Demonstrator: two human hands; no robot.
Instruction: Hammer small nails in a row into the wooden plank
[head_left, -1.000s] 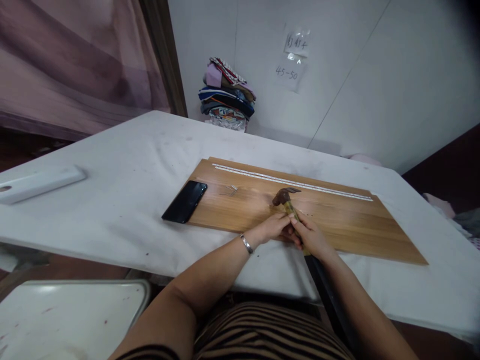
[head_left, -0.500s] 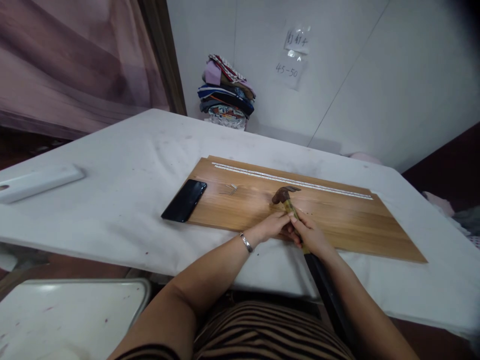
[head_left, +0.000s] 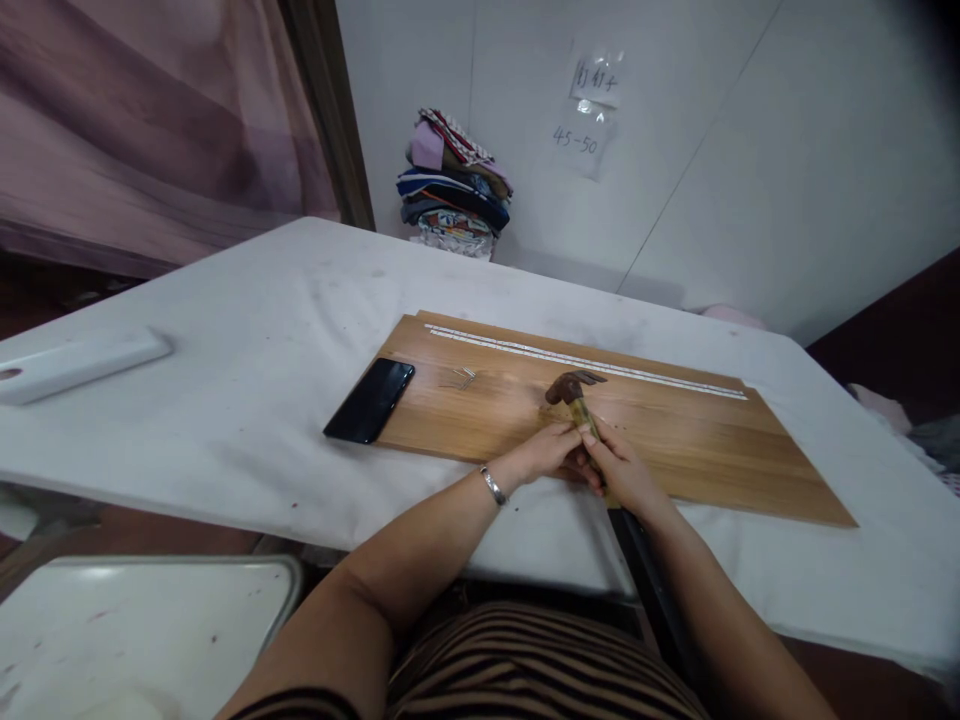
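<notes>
A claw hammer point(head_left: 576, 387) with a rusty brown head and a yellow and black handle is held over a wooden board point(head_left: 720, 450). My right hand point(head_left: 628, 472) is closed around the handle, a little below the head. Against the handle from the other side, my left hand point(head_left: 550, 449) has its fingers curled, with the fingertips partly hidden. Several thin nails point(head_left: 463, 378) lie loose on the board, left of the hammer. Two pale marked strips point(head_left: 585, 360) run along the board's far side.
A black phone point(head_left: 370, 400) rests across the board's left end. On the white-covered table point(head_left: 247, 330), a white plastic piece point(head_left: 82, 365) lies at far left. Folded cloths point(head_left: 454, 185) are stacked by the wall. A white stool or chair point(head_left: 150, 630) stands at lower left.
</notes>
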